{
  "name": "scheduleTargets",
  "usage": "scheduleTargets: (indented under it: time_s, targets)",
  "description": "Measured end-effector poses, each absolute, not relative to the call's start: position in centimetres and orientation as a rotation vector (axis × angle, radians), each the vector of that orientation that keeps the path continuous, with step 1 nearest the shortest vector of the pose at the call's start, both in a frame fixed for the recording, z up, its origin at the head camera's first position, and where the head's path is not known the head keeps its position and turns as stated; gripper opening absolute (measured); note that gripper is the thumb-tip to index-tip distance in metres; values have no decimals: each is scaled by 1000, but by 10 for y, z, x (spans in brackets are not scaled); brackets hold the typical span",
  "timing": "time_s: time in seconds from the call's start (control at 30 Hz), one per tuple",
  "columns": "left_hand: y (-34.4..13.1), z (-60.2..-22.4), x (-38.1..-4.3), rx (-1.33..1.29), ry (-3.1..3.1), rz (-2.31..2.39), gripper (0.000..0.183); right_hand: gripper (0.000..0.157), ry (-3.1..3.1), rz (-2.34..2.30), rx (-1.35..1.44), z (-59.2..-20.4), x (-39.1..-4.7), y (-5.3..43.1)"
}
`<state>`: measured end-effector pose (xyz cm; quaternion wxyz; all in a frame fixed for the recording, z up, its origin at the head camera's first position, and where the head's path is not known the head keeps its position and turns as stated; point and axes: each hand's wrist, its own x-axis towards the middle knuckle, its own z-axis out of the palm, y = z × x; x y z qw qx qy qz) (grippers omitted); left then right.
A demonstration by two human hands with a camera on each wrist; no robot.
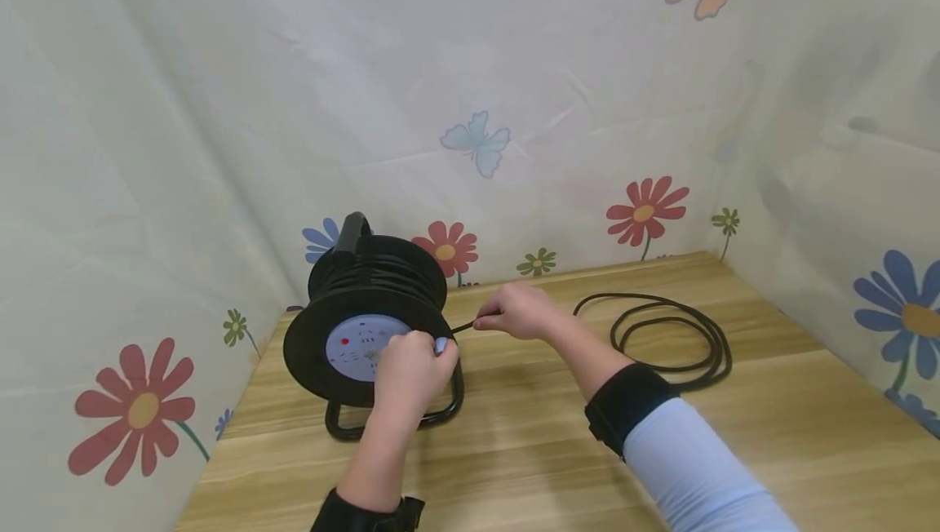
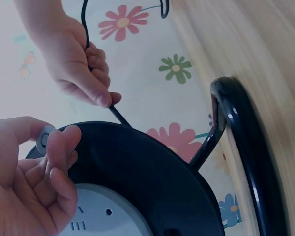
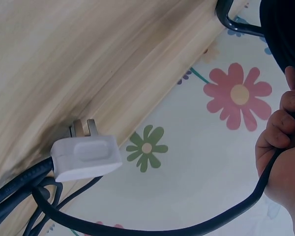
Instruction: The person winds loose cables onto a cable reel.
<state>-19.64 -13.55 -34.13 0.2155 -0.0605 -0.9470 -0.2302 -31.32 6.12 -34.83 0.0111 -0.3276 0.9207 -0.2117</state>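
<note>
A black cable reel stands on its tubular metal frame, its pale grey-blue socket panel facing the person. At the panel's right side, my left hand pinches a small light-blue crank knob between thumb and fingers. Farther right, my right hand has its fingers curled round the black cable, just short of where it meets the drum. Cable turns are wound between the two flanges. Beyond the right hand, the cable hangs in a slack curve in the right wrist view.
Loose cable loops lie on the wood-grain table at the right. Among them, a white three-pin plug shows in the right wrist view. A flower-printed curtain borders the table at the back and sides. The reel's carrying handle sticks up.
</note>
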Motion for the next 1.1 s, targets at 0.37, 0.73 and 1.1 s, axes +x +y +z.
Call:
scheduleTargets:
  time_s: [0.37,0.73,1.1]
  targets:
    - [-131,-344,-198,-42,-2782,-490,52,17,2822,-682,-1034,-352,-310,50]
    - [-136,-348,-201,-10,-2893,-541,43,18,2770,-689,-1101,-358,-311,41]
    - [-140,-348,-202,-37,-2940,-533,40,16,2800,-639,-1062,-356,-307,33]
